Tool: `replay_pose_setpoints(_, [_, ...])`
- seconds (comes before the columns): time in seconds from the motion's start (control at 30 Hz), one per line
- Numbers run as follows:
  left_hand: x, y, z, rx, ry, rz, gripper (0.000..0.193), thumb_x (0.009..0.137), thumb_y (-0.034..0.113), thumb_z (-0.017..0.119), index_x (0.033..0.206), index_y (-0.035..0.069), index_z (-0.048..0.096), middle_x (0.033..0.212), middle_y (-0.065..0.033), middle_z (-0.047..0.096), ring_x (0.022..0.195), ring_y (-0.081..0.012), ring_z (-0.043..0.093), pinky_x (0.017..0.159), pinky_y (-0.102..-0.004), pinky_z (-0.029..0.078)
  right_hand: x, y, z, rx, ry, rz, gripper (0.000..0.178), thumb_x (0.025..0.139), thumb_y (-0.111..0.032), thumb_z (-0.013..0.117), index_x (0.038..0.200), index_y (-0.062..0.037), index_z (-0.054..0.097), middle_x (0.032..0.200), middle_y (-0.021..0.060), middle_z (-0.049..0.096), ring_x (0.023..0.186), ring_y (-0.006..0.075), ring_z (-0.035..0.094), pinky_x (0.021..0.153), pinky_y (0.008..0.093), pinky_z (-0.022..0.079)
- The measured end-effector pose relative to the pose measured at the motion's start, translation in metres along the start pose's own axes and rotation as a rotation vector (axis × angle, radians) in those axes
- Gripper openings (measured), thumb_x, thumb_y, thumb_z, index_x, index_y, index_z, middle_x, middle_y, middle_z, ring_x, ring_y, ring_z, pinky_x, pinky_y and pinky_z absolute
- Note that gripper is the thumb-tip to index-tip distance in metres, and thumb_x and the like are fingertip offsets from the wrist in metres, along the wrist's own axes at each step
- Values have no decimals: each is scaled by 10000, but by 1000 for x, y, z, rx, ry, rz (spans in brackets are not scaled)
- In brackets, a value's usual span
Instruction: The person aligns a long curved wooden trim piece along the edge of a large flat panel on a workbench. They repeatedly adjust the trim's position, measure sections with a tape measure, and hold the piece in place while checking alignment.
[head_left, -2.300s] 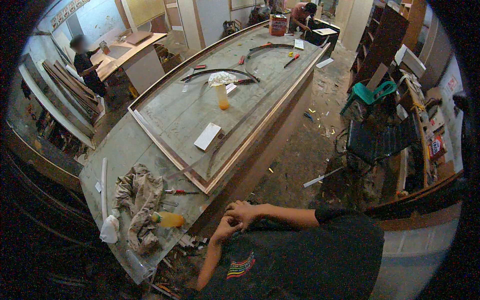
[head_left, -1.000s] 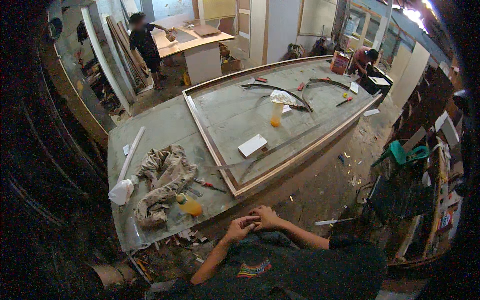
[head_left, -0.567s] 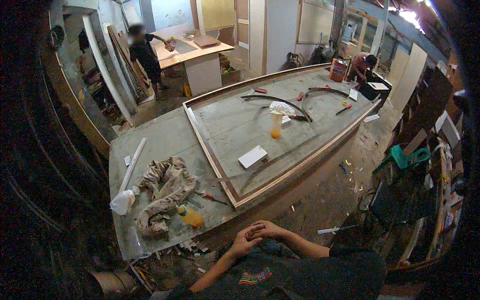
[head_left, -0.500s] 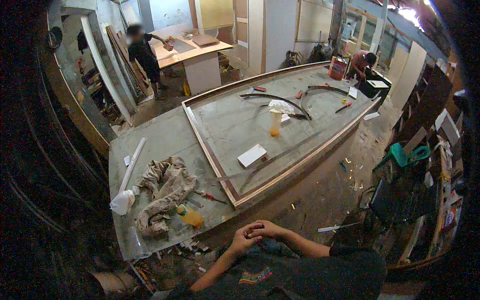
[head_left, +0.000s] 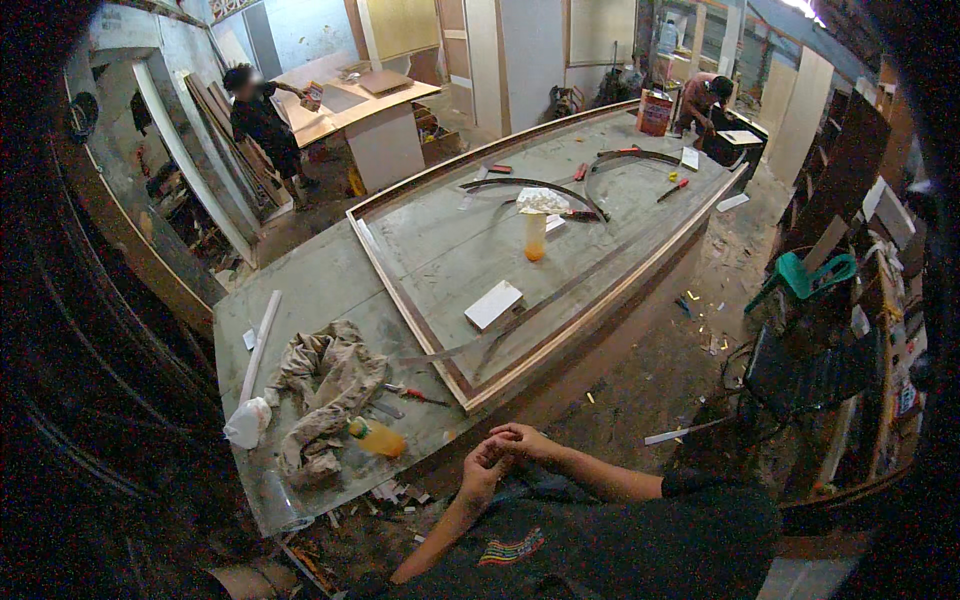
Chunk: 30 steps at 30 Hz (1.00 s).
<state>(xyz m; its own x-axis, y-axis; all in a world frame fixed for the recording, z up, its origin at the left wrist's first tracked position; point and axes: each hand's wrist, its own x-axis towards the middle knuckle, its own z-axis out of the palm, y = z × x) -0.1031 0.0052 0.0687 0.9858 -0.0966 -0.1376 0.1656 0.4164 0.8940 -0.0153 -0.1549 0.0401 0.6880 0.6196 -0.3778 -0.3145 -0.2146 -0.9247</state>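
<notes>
While the long table (head_left: 300, 280) bore a wooden frame (head_left: 472, 397), a crumpled cloth (head_left: 350, 370) and an orange bottle (head_left: 377, 438) on its side, the left hand (head_left: 485, 466) and right hand (head_left: 526, 443) met near the frame's corner, fingers curled; whether they held anything couldn't be told. Light fingertip contact, clear of the table's edge, seemed best.

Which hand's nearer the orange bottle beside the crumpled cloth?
Left. The left hand is right of the orange bottle, not touching it; the right hand is farther right.
</notes>
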Motion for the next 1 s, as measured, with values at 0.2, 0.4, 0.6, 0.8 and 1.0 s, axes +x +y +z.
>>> replay_pose_setpoints(0.2, [20, 9, -3, 152, 181, -32, 340, 986, 92, 709, 1304, 11, 619, 1201, -76, 701, 1067, -158, 672, 952, -302, 535, 41, 30, 22, 446, -74, -110, 577, 992, -580, 612, 1296, -89, 611, 1156, 32, 662, 1005, 176, 620, 839, 344, 519])
replay_pose_setpoints(0.4, [27, 32, -25, 166, -42, 183, 235, 980, 178, 736, 1129, 34, 626, 1131, -46, 679, 1002, -147, 653, 897, -307, 536, 35, 10, 44, 587, -199, 72, 649, 948, -691, 592, 1296, -144, 576, 1159, 6, 634, 1003, 195, 613, 811, 363, 511])
replay_pose_setpoints(0.6, [28, 34, -35, 417, -54, 422, 134, 995, 128, 693, 1074, 46, 623, 1081, -47, 673, 906, -143, 651, 791, -313, 571, -16, -76, 50, 502, -194, 177, 676, 953, -702, 571, 1359, -162, 552, 1208, 14, 631, 1066, 187, 600, 867, 364, 498])
replay_pose_setpoints(0.8, [14, 37, -40, 437, -6, 159, 147, 1004, 132, 689, 1092, 26, 639, 906, -46, 687, 755, -120, 663, 643, -292, 550, 8, -67, 59, 340, -213, -106, 617, 984, -618, 602, 1308, -93, 606, 1233, 29, 643, 1140, 183, 596, 962, 356, 485])
replay_pose_setpoints(1.0, [2, 41, -35, 243, 70, 171, 102, 1011, 100, 669, 1087, 32, 667, 889, -40, 694, 697, -109, 651, 596, -284, 531, 26, -36, 61, 207, 10, -45, 545, 990, -471, 683, 1288, -18, 627, 1205, 42, 665, 1117, 170, 610, 997, 338, 480])
